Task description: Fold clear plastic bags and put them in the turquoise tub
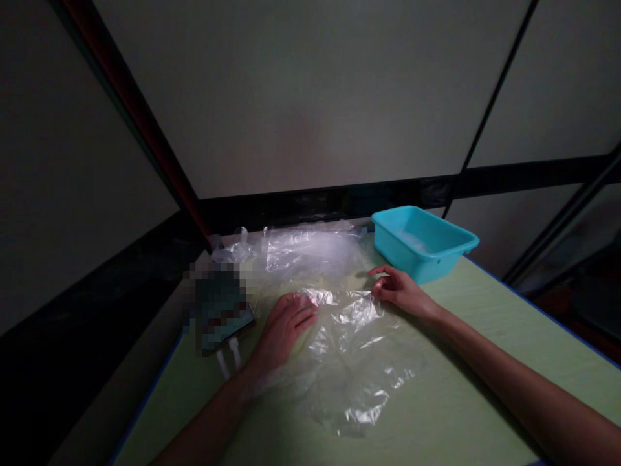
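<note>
A clear, crinkled plastic bag (344,343) lies spread over the green tabletop in front of me. My left hand (286,327) rests flat on its left part, palm down with the fingers stretched out. At the bag's far right corner, my right hand (400,291) has its thumb and a finger closed on the film, with the index finger reaching out above. Just beyond the two hands lies a stack of similar clear bags (315,249), glossy along its far edge.
A turquoise plastic basin (422,259) with some clear film inside stands at the back right. On the left is a pixelated device (226,310) with white strips beside it. Crumpled clear plastic (237,246) lies at the far left corner. Pale sliding panels (315,97) rise behind the table.
</note>
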